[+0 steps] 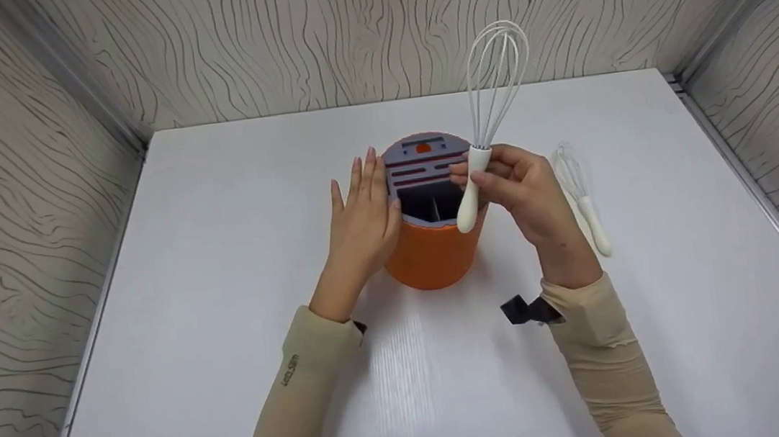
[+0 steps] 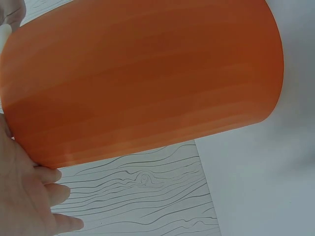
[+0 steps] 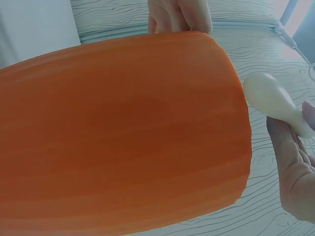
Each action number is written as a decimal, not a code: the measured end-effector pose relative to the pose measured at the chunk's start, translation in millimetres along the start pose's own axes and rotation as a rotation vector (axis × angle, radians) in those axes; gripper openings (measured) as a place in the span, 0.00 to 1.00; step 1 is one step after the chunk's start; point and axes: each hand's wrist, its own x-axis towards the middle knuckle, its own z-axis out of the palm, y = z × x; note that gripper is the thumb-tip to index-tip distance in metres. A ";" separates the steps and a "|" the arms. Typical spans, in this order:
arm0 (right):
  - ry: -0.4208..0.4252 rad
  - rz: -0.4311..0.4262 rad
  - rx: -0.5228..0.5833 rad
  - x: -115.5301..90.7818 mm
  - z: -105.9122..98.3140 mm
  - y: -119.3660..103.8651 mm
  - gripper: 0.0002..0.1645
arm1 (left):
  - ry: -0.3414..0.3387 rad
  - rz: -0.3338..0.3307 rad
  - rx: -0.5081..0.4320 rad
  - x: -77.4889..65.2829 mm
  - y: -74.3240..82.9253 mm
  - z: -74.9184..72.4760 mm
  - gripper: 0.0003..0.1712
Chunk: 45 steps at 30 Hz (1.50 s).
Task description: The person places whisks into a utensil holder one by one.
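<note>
An orange utensil holder [image 1: 430,258] with a grey slotted top stands on the white table. My left hand [image 1: 363,225] rests against the left side of its rim, fingers extended; in the left wrist view those fingers lie along the orange wall [image 2: 142,83]. Between thumb and fingers, my right hand [image 1: 520,190] pinches the white handle of a whisk [image 1: 477,166], its wire loops pointing up and away. The whisk's handle end hangs over the right front of the holder's rim. In the right wrist view the handle [image 3: 270,96] shows beside the holder's top edge.
A second, smaller white whisk [image 1: 587,208] lies on the table [image 1: 222,279] to the right of my right hand. Wood-grain panels [image 1: 341,35] border the table at the back and both sides.
</note>
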 end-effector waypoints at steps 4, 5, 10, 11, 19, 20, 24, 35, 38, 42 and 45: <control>-0.007 -0.016 0.004 1.3 2.7 -0.7 0.16 | 0.004 0.000 -0.001 -0.2 -0.5 0.6 0.35; -0.007 -0.020 0.008 1.6 3.4 -0.9 0.16 | 0.006 0.001 -0.001 -0.3 -0.6 0.7 0.35; -0.012 -0.043 0.022 3.9 7.6 -1.2 0.16 | 0.007 0.005 0.003 -0.4 -0.5 0.5 0.35; -0.010 -0.047 0.023 4.5 8.7 -1.2 0.16 | 0.005 0.006 0.005 -0.3 -0.5 0.3 0.35; 0.023 -0.036 -0.007 12.6 18.5 0.9 0.18 | -0.005 0.003 -0.001 0.0 -0.7 0.1 0.35; 0.027 -0.035 -0.011 13.9 19.5 1.6 0.18 | -0.004 0.003 -0.003 0.0 -0.8 0.1 0.35; 0.040 -0.040 -0.003 18.2 22.5 4.3 0.18 | 0.008 0.008 -0.008 0.0 -0.4 0.2 0.34; 0.074 -0.039 -0.052 22.6 27.1 9.8 0.19 | 0.002 0.001 -0.003 -0.4 0.5 -0.6 0.35; 0.073 -0.037 -0.086 23.0 27.6 10.4 0.20 | -0.003 -0.001 -0.001 -0.3 0.7 -0.9 0.35; 0.074 -0.046 -0.125 23.6 28.4 11.1 0.20 | -0.012 -0.002 0.004 0.0 1.1 -1.3 0.35; 0.080 -0.047 -0.149 23.7 28.9 12.3 0.21 | -0.016 -0.004 0.004 -0.1 1.1 -1.0 0.35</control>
